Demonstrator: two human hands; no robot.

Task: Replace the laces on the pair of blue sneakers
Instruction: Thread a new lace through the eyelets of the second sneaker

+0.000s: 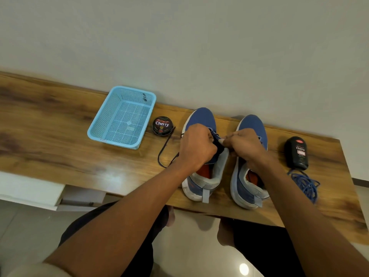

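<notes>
Head camera looked down at two blue sneakers on a wooden shelf (60, 124). Both hands were over the left sneaker (201, 118). The left hand (196, 147) was curled tight around the dark lace (162, 154), which trailed onto the wood. The right hand (242, 145) pinched the lace by the tongue. The right sneaker (252, 124) stood just beside. A blue lace pile (305, 183) lay near a black bottle (296, 152). A blue basket (121, 116) and polish tin (162, 125) sat to the left.
</notes>
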